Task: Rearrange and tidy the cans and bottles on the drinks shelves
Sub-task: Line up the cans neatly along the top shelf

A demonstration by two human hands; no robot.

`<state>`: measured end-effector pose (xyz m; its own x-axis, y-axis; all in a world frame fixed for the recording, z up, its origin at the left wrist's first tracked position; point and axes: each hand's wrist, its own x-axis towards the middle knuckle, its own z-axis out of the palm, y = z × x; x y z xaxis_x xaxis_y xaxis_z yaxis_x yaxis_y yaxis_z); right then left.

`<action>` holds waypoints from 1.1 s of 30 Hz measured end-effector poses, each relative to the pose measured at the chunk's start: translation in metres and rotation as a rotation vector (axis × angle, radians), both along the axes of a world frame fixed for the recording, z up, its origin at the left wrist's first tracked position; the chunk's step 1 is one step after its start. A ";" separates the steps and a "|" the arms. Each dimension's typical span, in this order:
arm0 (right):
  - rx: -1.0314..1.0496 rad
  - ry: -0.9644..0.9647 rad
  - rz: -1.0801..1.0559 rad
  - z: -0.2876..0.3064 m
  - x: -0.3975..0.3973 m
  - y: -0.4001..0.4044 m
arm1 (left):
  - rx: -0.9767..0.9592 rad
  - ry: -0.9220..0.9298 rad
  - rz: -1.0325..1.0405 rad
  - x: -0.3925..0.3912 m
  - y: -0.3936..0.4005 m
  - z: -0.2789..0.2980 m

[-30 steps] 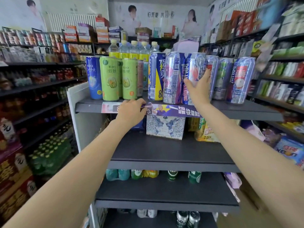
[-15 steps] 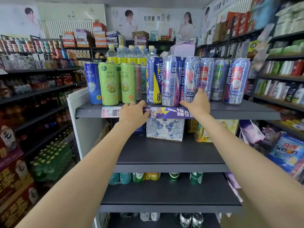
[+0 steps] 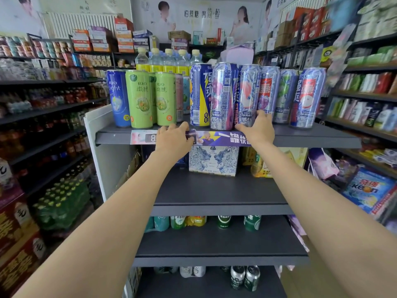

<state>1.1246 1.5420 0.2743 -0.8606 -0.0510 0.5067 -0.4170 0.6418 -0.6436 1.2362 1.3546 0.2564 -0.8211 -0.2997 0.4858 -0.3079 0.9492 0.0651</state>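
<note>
Head view: top shelf [image 3: 311, 137] cans [image 3: 223, 95] stand in a fairly even front row. Right hand [image 3: 258, 129], open, touches one can's base; left hand [image 3: 174, 139] rests curled on the shelf edge, gripping nothing. Lower shelves look untidied.

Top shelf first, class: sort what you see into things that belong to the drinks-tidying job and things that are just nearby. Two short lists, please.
Belongs to the job:
- tall blue-and-white cans
- green cans
- blue can
- yellow-capped bottles
- top shelf
- right hand, at the cans' bases
- left hand, on the shelf's front edge

Just nearby:
- lion-print box
- wall posters
- stacked cartons
</note>
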 end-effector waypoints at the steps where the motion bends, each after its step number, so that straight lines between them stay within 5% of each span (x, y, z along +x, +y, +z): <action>1: -0.009 0.007 -0.006 -0.001 0.000 -0.001 | 0.005 0.000 0.002 0.000 0.000 0.000; 9: -0.068 0.047 0.133 0.004 0.000 0.020 | 0.089 0.022 0.109 0.001 0.025 0.012; 17: -0.045 0.178 0.215 0.017 -0.033 0.137 | 0.117 0.584 -0.019 -0.023 0.113 0.014; 25: -0.003 0.122 0.323 0.039 -0.115 0.269 | 0.376 0.692 -0.156 -0.122 0.244 0.025; 33: 0.005 -0.083 0.567 0.028 -0.198 0.267 | 0.547 0.651 -0.219 -0.184 0.281 0.046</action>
